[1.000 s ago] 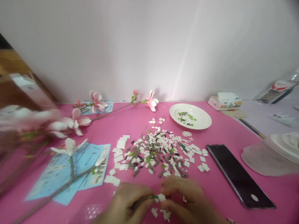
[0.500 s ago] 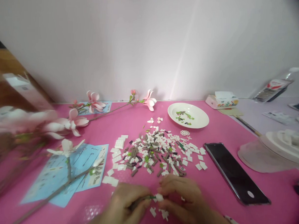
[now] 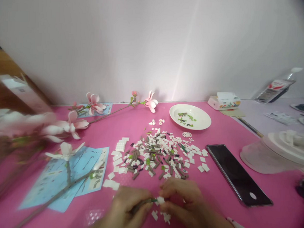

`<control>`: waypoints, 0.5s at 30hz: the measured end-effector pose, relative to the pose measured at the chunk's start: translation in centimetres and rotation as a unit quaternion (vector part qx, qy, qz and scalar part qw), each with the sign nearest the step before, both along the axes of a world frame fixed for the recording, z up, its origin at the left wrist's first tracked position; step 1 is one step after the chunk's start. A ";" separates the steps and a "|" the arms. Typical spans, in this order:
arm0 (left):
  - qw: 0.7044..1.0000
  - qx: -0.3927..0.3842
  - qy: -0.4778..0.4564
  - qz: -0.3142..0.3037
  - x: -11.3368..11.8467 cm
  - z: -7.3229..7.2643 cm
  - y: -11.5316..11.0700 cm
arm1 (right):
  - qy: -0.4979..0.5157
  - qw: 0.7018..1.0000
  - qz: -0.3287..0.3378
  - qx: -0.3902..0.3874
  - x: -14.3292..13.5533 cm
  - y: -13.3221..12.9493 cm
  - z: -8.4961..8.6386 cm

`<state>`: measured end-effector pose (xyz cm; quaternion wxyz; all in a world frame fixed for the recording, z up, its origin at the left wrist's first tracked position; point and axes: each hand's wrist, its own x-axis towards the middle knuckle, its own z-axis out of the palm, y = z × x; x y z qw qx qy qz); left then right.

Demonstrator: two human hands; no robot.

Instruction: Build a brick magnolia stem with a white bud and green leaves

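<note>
My left hand (image 3: pixel 127 209) pinches a thin green stem piece (image 3: pixel 149 201) low in the view. My right hand (image 3: pixel 188 205) meets it from the right, its fingertips closed on a small white block piece (image 3: pixel 160 200) at the stem's tip. Both hands hover just above the pink table mat (image 3: pixel 223 136). A few loose white pieces (image 3: pixel 160 216) lie under the hands. Just beyond my fingers spreads a pile of small white, brown and green building pieces (image 3: pixel 158 155).
A black phone (image 3: pixel 237 175) lies to the right of the pile. A white plate (image 3: pixel 190 117) with green bits sits behind it. Blue instruction sheets (image 3: pixel 65 174) and built pink-white flower branches (image 3: pixel 72 124) lie at left. A tissue pack (image 3: pixel 224 100) and white lidded containers (image 3: pixel 277 150) stand at right.
My hands stay together on the stem and white piece, barely shifting. The view has drifted slightly, so everything on the table sits a little further left.
</note>
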<state>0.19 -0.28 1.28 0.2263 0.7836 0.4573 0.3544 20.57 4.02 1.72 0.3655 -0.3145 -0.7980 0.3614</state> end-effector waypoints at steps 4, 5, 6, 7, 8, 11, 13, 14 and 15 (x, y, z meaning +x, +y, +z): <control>1.000 -0.004 -0.006 -0.004 0.0 0.1 0.0 | 0.041 0.998 0.035 0.038 -0.1 0.0 0.0; 1.000 -0.005 -0.007 -0.005 0.0 0.2 0.0 | 0.046 0.997 0.042 0.047 -0.1 0.1 0.0; 1.000 -0.006 -0.006 -0.005 0.0 0.1 0.0 | 0.047 0.997 0.043 0.053 -0.1 0.1 0.1; 1.000 -0.007 -0.005 -0.006 0.0 0.1 0.0 | 0.046 0.996 0.040 0.058 -0.1 0.1 0.1; 1.000 -0.009 -0.004 -0.005 0.0 0.1 0.0 | 0.044 0.997 0.033 0.061 -0.1 0.1 0.1; 1.000 -0.020 0.000 -0.002 -0.1 -0.1 -0.1 | 0.025 0.998 0.012 0.055 -0.1 0.1 0.2; 1.000 -0.025 0.001 -0.003 -0.1 -0.3 -0.1 | 0.017 0.999 0.004 0.048 -0.2 0.0 0.3; 1.000 -0.026 0.001 -0.005 -0.1 -0.4 0.0 | 0.017 0.999 0.002 0.046 -0.2 0.0 0.3; 1.000 -0.025 0.002 -0.008 -0.1 -0.4 0.0 | 0.019 0.999 0.003 0.049 -0.2 0.0 0.4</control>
